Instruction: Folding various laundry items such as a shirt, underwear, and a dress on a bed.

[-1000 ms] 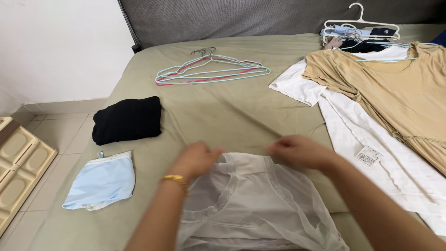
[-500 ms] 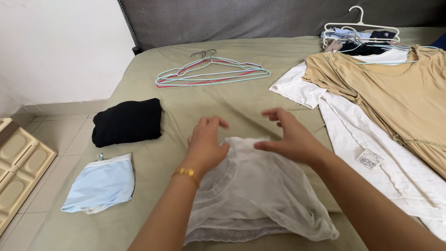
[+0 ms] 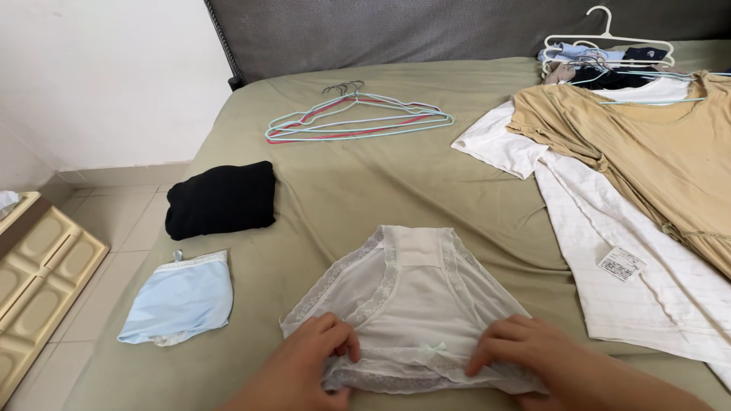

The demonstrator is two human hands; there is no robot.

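Both hands, left hand (image 3: 316, 354) and right hand (image 3: 518, 352), pinch the waistband of the white underwear (image 3: 411, 297) (laid flat on the bed (image 3: 365, 183)); folding looks underway, and the next fold probably needs a firm grip.

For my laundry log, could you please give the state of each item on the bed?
White lace underwear: spread flat, waistband pinched by left hand and right hand.
Black garment: folded.
Light blue garment: folded.
Wire hangers: empty, stacked.
Tan top: unfolded.
White shirt: unfolded.
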